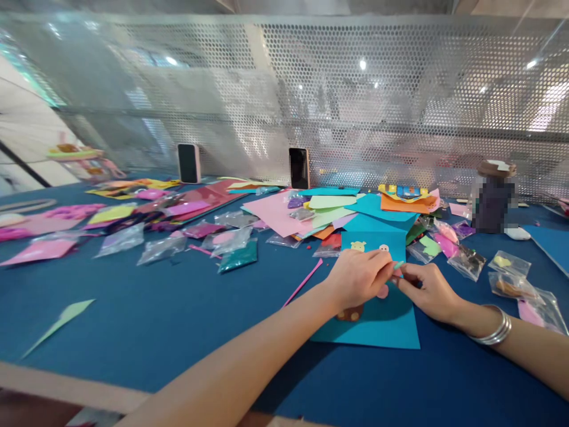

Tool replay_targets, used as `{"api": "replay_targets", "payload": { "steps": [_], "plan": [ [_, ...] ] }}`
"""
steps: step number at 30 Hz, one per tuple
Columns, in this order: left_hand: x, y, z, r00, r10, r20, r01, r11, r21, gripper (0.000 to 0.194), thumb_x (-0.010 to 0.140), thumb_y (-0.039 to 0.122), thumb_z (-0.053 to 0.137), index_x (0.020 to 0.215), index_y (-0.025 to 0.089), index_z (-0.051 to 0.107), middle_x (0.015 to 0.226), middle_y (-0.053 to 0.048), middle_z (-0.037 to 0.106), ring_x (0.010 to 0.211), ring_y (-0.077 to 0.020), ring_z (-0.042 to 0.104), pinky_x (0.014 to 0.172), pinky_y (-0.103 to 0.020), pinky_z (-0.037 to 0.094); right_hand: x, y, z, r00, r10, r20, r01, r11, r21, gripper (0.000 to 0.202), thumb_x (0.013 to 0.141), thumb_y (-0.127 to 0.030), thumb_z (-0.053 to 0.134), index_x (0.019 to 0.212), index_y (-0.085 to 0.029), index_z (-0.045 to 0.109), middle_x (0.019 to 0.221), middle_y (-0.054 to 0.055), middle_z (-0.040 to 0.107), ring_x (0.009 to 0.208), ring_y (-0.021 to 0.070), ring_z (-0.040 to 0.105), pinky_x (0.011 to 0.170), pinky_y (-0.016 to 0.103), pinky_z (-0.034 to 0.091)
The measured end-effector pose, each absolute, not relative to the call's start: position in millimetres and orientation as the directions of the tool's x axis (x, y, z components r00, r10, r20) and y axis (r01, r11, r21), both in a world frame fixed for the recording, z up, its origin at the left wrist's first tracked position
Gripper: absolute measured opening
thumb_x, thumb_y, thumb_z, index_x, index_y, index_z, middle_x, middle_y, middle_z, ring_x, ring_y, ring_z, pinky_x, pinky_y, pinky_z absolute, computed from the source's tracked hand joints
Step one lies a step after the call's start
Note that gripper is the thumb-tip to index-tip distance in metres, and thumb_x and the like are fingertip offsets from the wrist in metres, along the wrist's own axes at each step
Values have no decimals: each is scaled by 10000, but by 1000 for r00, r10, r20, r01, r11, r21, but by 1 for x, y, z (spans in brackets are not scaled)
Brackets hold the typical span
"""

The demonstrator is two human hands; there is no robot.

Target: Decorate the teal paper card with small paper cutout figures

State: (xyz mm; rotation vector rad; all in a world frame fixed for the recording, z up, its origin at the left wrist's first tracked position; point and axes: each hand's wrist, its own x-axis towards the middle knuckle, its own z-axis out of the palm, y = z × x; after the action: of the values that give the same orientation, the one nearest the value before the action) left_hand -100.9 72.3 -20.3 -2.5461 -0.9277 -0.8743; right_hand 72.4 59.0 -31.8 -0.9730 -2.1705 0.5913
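Observation:
A bright blue sheet of card (391, 323) lies on the table in front of me. On it are a pale yellow animal-head shape (358, 245), a small pinkish-white head shape (383, 248), a pink round piece (382, 291) and a brown spotted piece (350, 313). My left hand (362, 274) is above the card, its fingers closed on a small light green piece (399, 265). Meeting it from the right, my right hand (429, 290) has thumb and fingers pinched together. A bit of pink shows between the hands; what the right fingertips grip is hidden.
Loose coloured paper (284, 213) and small plastic bags (237, 255) spread across the table's back. A pink strip (303, 281) lies left of the card. Two phones (189, 163) lean against the perforated metal screen (377, 101). A dark cup (492, 201) stands at right.

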Motion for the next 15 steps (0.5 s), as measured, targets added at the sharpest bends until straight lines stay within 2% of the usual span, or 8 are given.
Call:
{"api": "replay_targets", "payload": {
  "steps": [3, 6, 10, 15],
  "plan": [
    [-102, 70, -15, 660, 510, 551, 641, -765, -59, 264, 863, 282, 291, 845, 171, 530, 792, -25, 629, 565, -133, 573, 449, -229, 319, 73, 61, -32, -482, 784, 392, 453, 605, -655, 211, 780, -235, 406, 642, -139, 534, 509, -26, 437, 466, 79, 352, 433, 184, 281],
    [-103, 68, -10, 715, 519, 469, 611, -789, -58, 259, 854, 317, 312, 894, 186, 532, 885, -27, 626, 619, -143, 583, 485, -233, 347, 74, 62, -35, -460, 791, 405, 496, 606, -621, 183, 753, -221, 415, 642, -143, 538, 487, -32, 425, 443, 78, 354, 427, 188, 265],
    [-103, 69, -11, 721, 520, 459, 623, -776, -100, 326, 858, 412, 317, 844, 179, 544, 844, -30, 632, 575, -147, 571, 466, -231, 327, 74, 61, -39, -459, 787, 413, 536, 616, -577, 108, 691, -180, 452, 690, -150, 555, 477, -40, 439, 437, 80, 390, 442, 192, 274],
    [-101, 75, -19, 709, 483, 514, 638, -750, -175, 347, 892, 291, 246, 747, 162, 533, 728, -26, 633, 533, -150, 568, 414, -234, 256, 72, 56, -36, -447, 786, 427, 578, 619, -532, 98, 681, -206, 484, 598, -164, 453, 457, -41, 435, 411, 77, 368, 424, 199, 254]
  ]
}}
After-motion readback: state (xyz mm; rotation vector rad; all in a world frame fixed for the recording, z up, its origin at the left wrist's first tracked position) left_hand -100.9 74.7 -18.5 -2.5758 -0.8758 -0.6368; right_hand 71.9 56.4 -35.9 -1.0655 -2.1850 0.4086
